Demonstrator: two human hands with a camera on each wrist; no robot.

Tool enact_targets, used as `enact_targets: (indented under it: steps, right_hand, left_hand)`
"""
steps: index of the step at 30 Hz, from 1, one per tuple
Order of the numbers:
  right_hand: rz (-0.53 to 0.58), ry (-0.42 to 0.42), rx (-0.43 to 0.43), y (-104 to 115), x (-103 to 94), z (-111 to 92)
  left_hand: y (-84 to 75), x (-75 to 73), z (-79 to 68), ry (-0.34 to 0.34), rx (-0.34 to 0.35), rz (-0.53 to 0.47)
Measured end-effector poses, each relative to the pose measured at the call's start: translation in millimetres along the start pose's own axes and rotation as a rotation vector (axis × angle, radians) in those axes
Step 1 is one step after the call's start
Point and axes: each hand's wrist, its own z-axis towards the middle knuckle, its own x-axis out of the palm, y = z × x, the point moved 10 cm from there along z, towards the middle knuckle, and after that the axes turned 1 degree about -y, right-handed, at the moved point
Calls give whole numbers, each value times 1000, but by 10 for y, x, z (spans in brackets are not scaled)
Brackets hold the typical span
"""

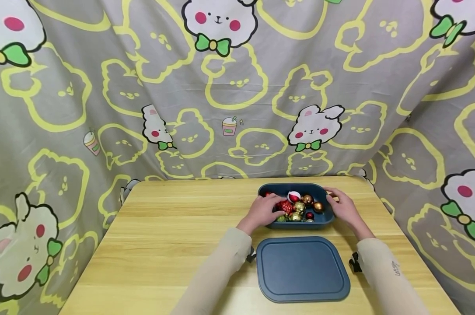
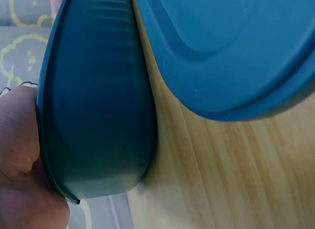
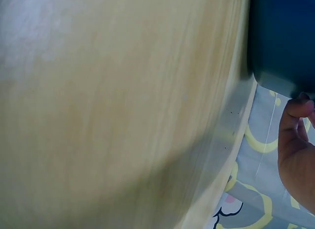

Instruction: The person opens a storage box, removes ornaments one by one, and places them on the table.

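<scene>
A dark blue rectangular box [image 1: 296,225] stands toward the back right of the table, with several shiny Christmas balls inside. Among them are red glittery balls [image 1: 287,207], gold balls [image 1: 299,207], a copper ball [image 1: 318,207] and a red-and-white one [image 1: 294,197]. My left hand [image 1: 261,211] reaches over the box's left rim, its fingers and thumb spread at the red balls. In the left wrist view the box wall [image 2: 98,101] hides those fingertips. At the other end, my right hand [image 1: 344,209] pinches the box's right rim between thumb and fingers.
A flat dark blue lid [image 1: 303,269] lies on the wooden table [image 1: 174,245] just in front of the box, between my forearms. A patterned grey curtain [image 1: 237,96] hangs behind the table and along its sides.
</scene>
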Motion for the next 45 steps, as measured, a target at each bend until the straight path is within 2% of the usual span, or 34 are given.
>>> enact_targets:
  steps: [14,21,25,34,45]
  right_hand:
    - [-7,-2,4,-42,-42,7]
    - [-4,41,31,-45,-16,6]
    - [28,79,55,-69,27,7]
    - [38,88,58,-109,82,-7]
    - [37,96,63,-135,92,2]
  left_hand:
    - [-70,-13,118,-2,-30,36]
    - [-65,-39,117,-20,-37,58]
    - [-70,-17,106,10,-23,78]
    - [-30,56,103,45,-41,36]
    - [-17,0,92,-23,-6,-64]
